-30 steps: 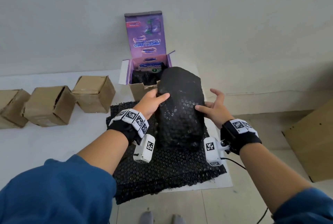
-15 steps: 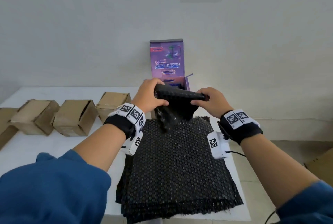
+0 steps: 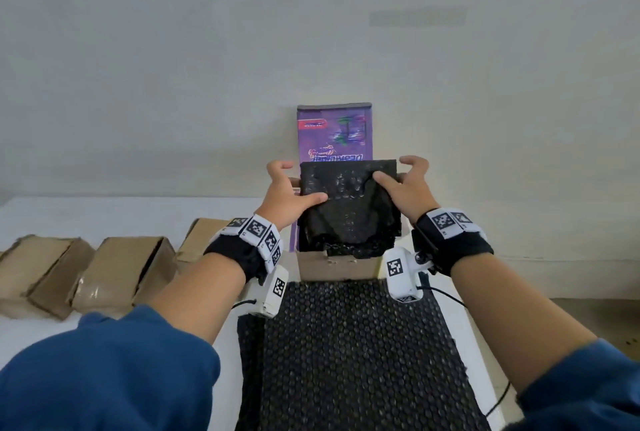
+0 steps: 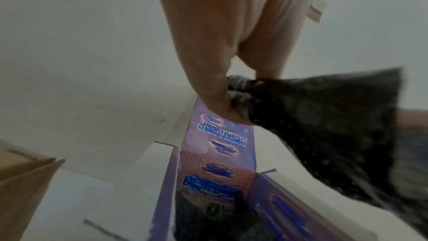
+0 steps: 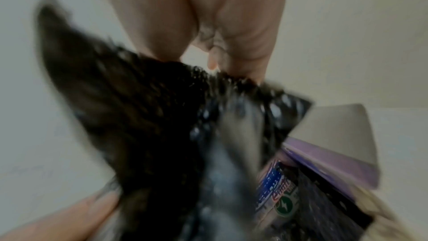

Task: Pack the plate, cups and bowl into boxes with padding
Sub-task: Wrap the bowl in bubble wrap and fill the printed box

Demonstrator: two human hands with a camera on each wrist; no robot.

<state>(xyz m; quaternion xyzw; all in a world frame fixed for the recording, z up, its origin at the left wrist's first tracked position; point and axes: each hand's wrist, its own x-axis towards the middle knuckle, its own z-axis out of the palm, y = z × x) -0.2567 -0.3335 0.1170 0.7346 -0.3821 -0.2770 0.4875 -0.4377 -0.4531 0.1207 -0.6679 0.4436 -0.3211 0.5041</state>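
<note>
A bundle wrapped in black bubble wrap (image 3: 348, 202) hangs upright over the open purple-lined cardboard box (image 3: 336, 266), its lower end inside the opening. What it wraps is hidden. My left hand (image 3: 287, 195) pinches its left upper edge, thumb on the front. My right hand (image 3: 407, 188) pinches the right upper edge. The left wrist view shows the thumb and fingers pinching the black wrap (image 4: 312, 116) above the box's purple lid (image 4: 220, 135). In the blurred right wrist view the wrap (image 5: 150, 125) hangs from the fingers over the box (image 5: 324, 180).
A stack of black bubble wrap sheets (image 3: 349, 354) lies on the white table (image 3: 104, 219) in front of the box. Three shut brown cardboard boxes (image 3: 121, 273) stand in a row at the left. The box's purple lid (image 3: 334, 134) leans against the wall.
Both hands lifted the wrapped bundle off the sheet stack, turned it upright and carried it forward over the open box. Its lower end now dips into the box.
</note>
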